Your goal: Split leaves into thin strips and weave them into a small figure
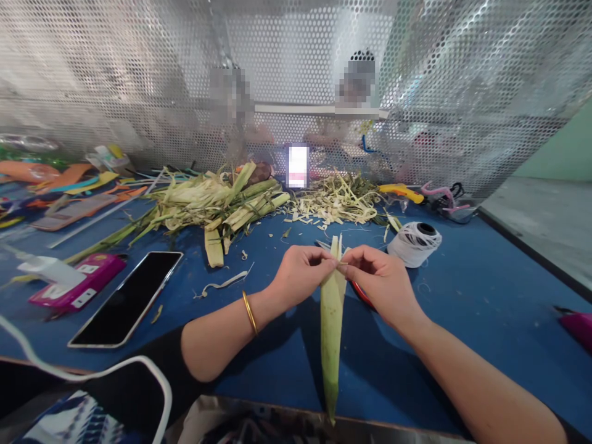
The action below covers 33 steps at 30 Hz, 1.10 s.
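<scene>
A long green corn husk [332, 327] hangs down between my hands, its pointed end low near the table's front edge. My left hand [303, 271] pinches it near the top from the left. From the other side my right hand [377, 277] pinches at the same spot, the fingertips of both hands almost touching. Whether a thread lies between the fingertips I cannot tell. Scissors with red handles [363, 295] lie behind the husk, partly hidden by my right hand. Just beyond that hand stands a spool of white thread [414, 245].
A pile of husks [203, 197] and a heap of shredded strips [337, 200] lie at the back. On the left are a phone [129, 299] and a purple power strip [95, 280] with a white charger. A yellow-handled tool [400, 193] rests by the perforated metal screen [296, 55].
</scene>
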Each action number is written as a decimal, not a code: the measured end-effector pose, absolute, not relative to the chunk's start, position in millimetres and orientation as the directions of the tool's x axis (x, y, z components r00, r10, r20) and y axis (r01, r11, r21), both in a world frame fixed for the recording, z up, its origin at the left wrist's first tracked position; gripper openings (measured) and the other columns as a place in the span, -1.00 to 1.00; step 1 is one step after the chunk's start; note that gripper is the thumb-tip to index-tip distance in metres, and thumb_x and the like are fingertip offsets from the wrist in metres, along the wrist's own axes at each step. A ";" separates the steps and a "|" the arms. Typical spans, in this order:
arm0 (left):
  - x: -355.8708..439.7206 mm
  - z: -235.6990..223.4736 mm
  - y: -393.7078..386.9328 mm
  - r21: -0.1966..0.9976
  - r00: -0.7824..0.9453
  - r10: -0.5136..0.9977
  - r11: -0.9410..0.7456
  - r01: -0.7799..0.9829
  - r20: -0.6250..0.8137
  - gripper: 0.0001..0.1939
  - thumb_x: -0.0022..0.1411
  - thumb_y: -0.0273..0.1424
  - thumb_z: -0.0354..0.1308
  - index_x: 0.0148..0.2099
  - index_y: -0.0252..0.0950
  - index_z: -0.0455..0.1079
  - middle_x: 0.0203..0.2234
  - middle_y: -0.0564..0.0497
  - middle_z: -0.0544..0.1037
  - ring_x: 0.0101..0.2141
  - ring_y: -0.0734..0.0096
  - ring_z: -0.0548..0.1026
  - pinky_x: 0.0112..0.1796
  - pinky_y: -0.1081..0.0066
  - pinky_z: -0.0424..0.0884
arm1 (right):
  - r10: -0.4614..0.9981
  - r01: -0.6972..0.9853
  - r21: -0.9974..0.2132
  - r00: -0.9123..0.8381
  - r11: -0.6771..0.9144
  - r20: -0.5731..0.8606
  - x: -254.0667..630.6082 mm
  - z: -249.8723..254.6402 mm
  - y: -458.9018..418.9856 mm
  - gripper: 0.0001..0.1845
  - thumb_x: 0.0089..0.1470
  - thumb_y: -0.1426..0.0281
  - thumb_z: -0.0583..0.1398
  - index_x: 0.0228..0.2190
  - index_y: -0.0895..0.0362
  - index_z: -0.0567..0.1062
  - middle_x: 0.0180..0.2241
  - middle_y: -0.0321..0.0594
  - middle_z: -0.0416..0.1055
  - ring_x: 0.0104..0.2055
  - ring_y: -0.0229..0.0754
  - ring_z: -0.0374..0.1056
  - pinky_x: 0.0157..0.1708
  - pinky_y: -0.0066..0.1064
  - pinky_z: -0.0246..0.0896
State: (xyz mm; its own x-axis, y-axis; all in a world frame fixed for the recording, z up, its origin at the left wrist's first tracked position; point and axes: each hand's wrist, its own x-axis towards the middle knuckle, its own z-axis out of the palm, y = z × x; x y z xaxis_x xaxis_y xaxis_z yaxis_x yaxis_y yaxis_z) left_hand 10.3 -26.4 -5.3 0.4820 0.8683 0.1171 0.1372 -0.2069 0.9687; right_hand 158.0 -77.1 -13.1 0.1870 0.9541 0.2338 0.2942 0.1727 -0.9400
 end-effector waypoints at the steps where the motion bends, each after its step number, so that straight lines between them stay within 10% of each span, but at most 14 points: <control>1: 10.3 -5.2 -26.8 0.969 0.477 0.871 -0.205 0.140 0.115 -0.79 0.06 -0.36 0.10 -0.51 -0.37 0.45 -0.62 0.08 0.41 -0.55 0.55 0.28 -0.49 0.53 0.19 | 0.953 0.301 -0.937 0.185 0.177 0.239 158.0 -13.5 -77.2 -0.83 -0.12 0.28 0.28 -0.53 0.13 0.47 -0.62 -0.37 0.26 -0.55 -0.30 0.11 -0.55 -0.44 0.01; 33: 11.1 -3.5 -26.2 0.978 0.468 0.880 -0.161 0.129 0.083 -0.80 0.04 -0.34 0.12 -0.51 -0.35 0.46 -0.61 0.09 0.43 -0.54 0.54 0.30 -0.49 0.53 0.20 | 0.941 0.427 -0.882 0.168 0.198 0.293 159.3 -12.1 -77.8 -0.82 -0.03 0.25 0.24 -0.51 0.11 0.45 -0.59 -0.31 0.36 -0.53 -0.26 0.21 -0.52 -0.42 0.12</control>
